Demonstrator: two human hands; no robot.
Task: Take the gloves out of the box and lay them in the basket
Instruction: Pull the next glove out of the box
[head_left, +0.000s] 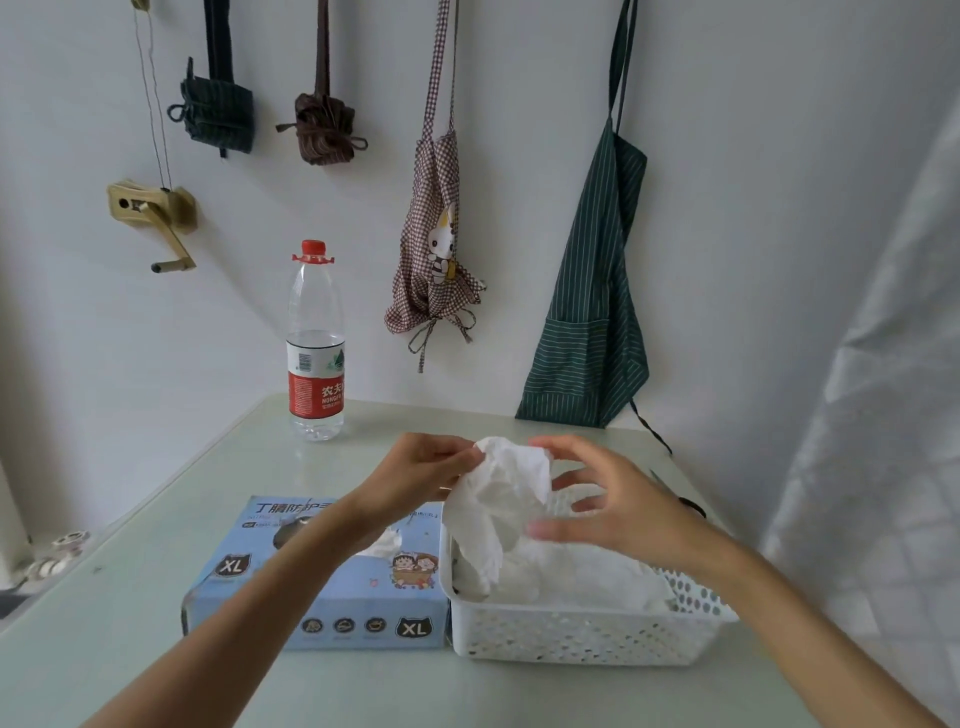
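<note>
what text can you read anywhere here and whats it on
"XL" on the glove box front, right end
"XL" on the box top, left side
"丁腈防护" along the box top edge, partly hidden by an arm
"农夫" and "NONGF" on the water bottle red label, cut off
Remaining small print: too blurred

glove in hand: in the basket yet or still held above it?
Held above: left hand pinches the glove over the basket.

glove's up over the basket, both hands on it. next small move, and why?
Probably lower the glove and let it go. The left hand pinches its top edge, the right hand touches its other side with spread fingers, and its lower end already hangs into the white basket, where other gloves lie. It is clear of the blue box, so only laying it down remains.
</note>
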